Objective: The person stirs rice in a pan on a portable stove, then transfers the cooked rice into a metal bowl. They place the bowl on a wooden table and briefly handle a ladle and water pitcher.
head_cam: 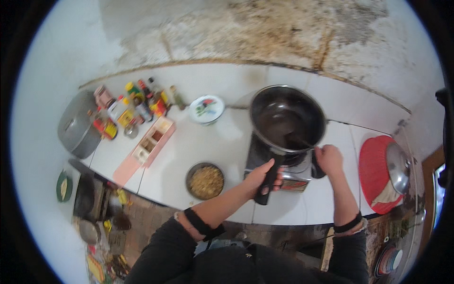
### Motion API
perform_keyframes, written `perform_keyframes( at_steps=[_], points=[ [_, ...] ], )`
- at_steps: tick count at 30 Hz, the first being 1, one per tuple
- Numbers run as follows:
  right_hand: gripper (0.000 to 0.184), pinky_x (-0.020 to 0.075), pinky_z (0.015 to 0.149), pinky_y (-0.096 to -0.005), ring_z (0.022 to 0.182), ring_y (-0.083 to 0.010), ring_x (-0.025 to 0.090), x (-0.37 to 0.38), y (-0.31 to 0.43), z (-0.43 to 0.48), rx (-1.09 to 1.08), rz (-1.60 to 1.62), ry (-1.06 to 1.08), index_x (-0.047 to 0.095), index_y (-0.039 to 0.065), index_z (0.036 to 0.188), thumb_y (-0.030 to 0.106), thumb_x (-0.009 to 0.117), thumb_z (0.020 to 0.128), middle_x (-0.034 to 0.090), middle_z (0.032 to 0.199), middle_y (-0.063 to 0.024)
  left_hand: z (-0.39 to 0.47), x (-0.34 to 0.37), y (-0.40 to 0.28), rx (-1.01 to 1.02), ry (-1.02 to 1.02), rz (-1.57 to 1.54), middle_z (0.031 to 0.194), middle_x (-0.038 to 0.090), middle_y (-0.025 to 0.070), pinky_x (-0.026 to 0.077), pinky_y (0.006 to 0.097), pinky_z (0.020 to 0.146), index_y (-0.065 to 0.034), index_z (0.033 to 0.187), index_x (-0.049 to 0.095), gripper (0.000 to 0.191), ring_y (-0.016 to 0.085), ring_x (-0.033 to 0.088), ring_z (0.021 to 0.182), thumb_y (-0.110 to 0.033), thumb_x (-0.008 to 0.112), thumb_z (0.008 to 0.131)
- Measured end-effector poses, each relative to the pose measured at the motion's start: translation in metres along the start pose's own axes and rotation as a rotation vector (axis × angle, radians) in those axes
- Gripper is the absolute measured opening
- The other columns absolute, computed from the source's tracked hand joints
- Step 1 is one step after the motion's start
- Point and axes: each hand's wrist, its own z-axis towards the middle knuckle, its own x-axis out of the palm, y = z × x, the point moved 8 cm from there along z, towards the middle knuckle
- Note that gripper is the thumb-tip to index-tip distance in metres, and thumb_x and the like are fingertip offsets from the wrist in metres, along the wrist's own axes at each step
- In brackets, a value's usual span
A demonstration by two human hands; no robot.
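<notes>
A deep dark wok (287, 117) is tilted over a portable gas stove (257, 156), its inside facing me. My left hand (264, 177) is closed around the wok's black handle (271, 177). At the wok's near right edge, my right hand (329, 159) grips a thin utensil that reaches into the wok; its far end is blurred, so its kind cannot be told. A metal bowl (187, 177) filled with a crumbly, yellow-brown food (206, 181) stands on the white tiled counter to the left of the stove.
A floral enamel plate (206, 109) lies behind the bowl. Left are a pink seasoning box (159, 142), several sauce bottles (104, 127) and a grey lidded container (78, 124). At right, a red basket (370, 170) holds a metal lid (398, 167) and a cloth (388, 197). A tiled wall rises behind.
</notes>
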Motion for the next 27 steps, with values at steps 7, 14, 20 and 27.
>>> perform_keyframes(
  at_steps=[7,14,20,27],
  points=[
    [0.034,0.0468,0.055,-0.0428,0.061,-0.0354,0.058,-0.008,0.036,-0.022,-0.093,-0.205,-0.124,0.059,0.002,0.066,0.032,0.052,0.081,0.058,0.064,-0.0193,-0.099,-0.102,0.060,-0.002,-0.034,0.769,0.075,0.056,0.0068,0.046,0.0246,0.056,-0.0014,0.099,0.050,0.036,0.012,0.054,0.061,-0.035,0.041,0.090],
    [0.034,0.0432,0.052,-0.0434,0.061,-0.0361,0.057,0.000,0.034,-0.051,-0.015,-0.147,-0.143,0.057,0.002,0.073,0.031,0.044,0.088,0.058,0.065,-0.0192,-0.229,-0.293,0.055,-0.044,-0.644,1.536,0.072,0.060,0.0126,0.046,0.0368,0.063,-0.0039,0.091,0.060,0.020,0.029,0.058,0.067,-0.018,0.055,0.077],
    [0.031,0.0387,0.049,-0.0434,0.058,-0.0384,0.053,0.019,0.003,-0.148,0.114,0.011,-0.314,0.056,0.001,0.076,0.026,0.043,0.089,0.054,0.062,-0.0205,-0.208,-0.321,0.035,0.491,-0.613,1.782,0.103,0.053,0.0120,0.045,0.0369,0.076,-0.0053,0.101,0.056,0.030,0.031,0.051,0.093,-0.006,0.054,0.071],
    [0.022,0.0428,0.051,-0.0419,0.059,-0.0353,0.056,0.089,0.018,-0.267,0.201,0.001,-0.043,0.059,0.005,0.072,0.025,0.054,0.081,0.056,0.063,-0.0166,-0.185,-0.321,0.041,0.450,-0.341,1.803,0.095,0.054,0.0115,0.046,0.0366,0.076,-0.0054,0.091,0.058,0.025,0.029,0.052,0.089,-0.002,0.054,0.067]
  ],
)
